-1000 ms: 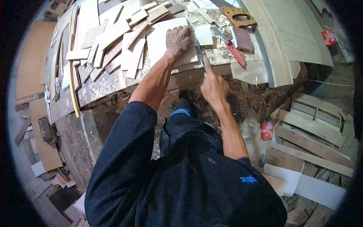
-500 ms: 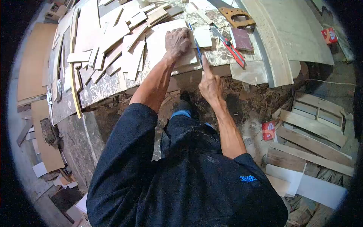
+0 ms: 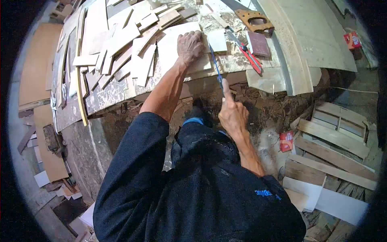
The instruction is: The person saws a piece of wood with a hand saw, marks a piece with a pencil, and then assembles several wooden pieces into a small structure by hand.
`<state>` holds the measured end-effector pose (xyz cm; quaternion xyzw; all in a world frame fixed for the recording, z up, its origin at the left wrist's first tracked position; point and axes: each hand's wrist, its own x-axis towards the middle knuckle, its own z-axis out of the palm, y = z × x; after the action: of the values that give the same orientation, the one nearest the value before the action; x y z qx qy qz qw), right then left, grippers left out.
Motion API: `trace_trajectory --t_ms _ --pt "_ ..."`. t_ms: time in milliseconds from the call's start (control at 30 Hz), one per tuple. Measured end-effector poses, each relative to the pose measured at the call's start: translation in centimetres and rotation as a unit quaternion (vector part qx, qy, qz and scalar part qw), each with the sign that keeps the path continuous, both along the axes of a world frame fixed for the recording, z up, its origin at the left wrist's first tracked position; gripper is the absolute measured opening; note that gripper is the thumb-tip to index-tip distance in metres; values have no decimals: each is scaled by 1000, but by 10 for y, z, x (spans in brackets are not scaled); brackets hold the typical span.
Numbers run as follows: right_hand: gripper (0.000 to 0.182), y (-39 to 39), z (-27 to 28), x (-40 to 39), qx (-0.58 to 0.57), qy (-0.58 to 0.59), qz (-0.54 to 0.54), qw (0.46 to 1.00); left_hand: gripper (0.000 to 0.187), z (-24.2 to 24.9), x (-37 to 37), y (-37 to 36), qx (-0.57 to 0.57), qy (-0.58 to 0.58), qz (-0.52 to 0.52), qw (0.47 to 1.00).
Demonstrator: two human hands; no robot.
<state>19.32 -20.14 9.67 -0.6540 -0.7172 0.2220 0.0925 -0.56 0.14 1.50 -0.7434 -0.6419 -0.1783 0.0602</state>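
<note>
On the bench lies a pale board [image 3: 168, 49], and my left hand [image 3: 190, 47] presses on it with its fingers bent and closed at the board's right side. A thin blue-bladed tool [image 3: 215, 60] runs along the board's right edge. My right hand [image 3: 231, 113] is closed round the near end of this tool, its index finger stretched along it, in front of the bench edge. A small pale square piece [image 3: 217, 40] lies just right of the blade. Beyond it are a red cutter [image 3: 251, 59] and a dark red block [image 3: 258, 44].
A handsaw with a wooden handle [image 3: 254, 20] lies at the back right. Loose wood strips [image 3: 125, 39] are piled on the left of the bench [image 3: 105, 97]. Slatted wooden frames [image 3: 334, 133] and a red box [image 3: 286, 141] are on the floor at right.
My right hand has moved toward my body and slightly right, drawing the blue tool back. My left hand has stayed nearly in place on the board.
</note>
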Motion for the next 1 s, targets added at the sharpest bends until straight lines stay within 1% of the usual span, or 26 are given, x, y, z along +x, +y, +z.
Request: trace_trajectory --t_ms 33,133,167,267,300,400,433,533,567,633,700,733,800,833,867,933,1000 --pt "67 2 10 1 -33 7 -4 999 29 -2 -2 4 4 -2 -6 1000" --pt "68 31 -5 -13 16 22 11 1000 27 2 2 3 -27 -10 6 1000" --pt "69 36 -11 -21 66 -14 19 998 24 2 -1 1 -16 -50 16 999" --pt "69 36 -14 -16 52 14 -7 999 22 13 3 -2 -37 -53 22 998" --pt "69 35 -7 -11 23 16 -7 1000 23 13 2 -2 -30 -58 1 998" --pt "70 22 8 -3 38 5 8 999 21 4 0 2 -28 -37 5 999" --pt "70 17 11 -1 20 -9 5 1000 22 5 -1 4 -47 -29 8 998" --pt "68 19 2 -3 28 -16 -3 999 24 5 0 5 -47 -8 9 999" --pt "67 30 -5 -9 31 -5 -2 1000 25 4 -2 1 -37 -21 -5 999" --pt "66 65 -20 -22 40 17 -1 999 26 3 0 -2 -37 -18 -2 999" --pt "66 71 -24 -25 70 8 8 997 30 6 -3 -1 -26 -11 -6 1000" --pt "66 71 -24 -25 84 3 11 996 27 5 -2 -1 -31 -16 2 999" --pt "65 58 -7 -14 25 3 15 1000 23 6 0 4 -39 -27 18 999" --pt "65 42 7 -10 1 -7 10 1000 24 4 -1 2 -8 -42 8 999" --pt "65 28 15 -5 -24 -18 6 1000 24 5 0 2 -15 -43 11 999" --pt "65 25 14 -2 -14 2 9 1000 24 9 1 1 -32 -42 16 998" --pt "65 47 1 -12 14 18 13 1000 24 10 4 0 -45 -44 11 998"
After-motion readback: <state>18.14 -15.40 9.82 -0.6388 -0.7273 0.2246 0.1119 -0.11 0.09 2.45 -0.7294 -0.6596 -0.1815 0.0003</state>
